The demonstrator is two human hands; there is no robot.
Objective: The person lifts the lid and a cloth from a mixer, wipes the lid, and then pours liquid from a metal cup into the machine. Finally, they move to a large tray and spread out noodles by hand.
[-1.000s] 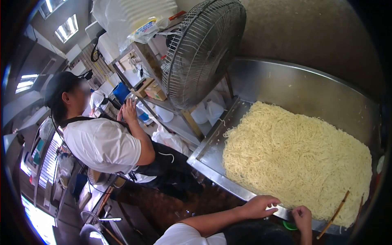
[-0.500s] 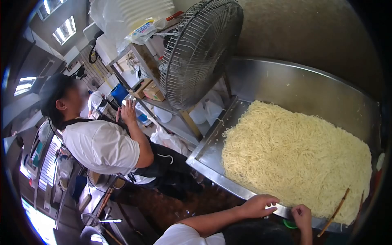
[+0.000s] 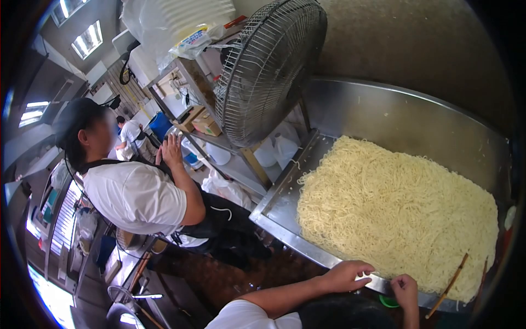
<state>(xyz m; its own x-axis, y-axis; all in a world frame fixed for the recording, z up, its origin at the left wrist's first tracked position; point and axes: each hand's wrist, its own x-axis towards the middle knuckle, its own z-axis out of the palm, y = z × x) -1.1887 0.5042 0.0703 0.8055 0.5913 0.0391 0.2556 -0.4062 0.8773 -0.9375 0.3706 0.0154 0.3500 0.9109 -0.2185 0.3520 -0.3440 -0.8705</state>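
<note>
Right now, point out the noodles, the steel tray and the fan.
noodles (image 3: 394, 214), head view, middle of the pile.
steel tray (image 3: 280, 204), head view, bare floor near its left corner.
fan (image 3: 268, 71), head view, centre of the wire grille.

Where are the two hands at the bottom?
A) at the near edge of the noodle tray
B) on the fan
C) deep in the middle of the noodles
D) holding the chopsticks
A: the left hand and right hand are at the near rim of the tray. The chopsticks lie apart from them in the noodles, and the fan stands far behind.
</note>
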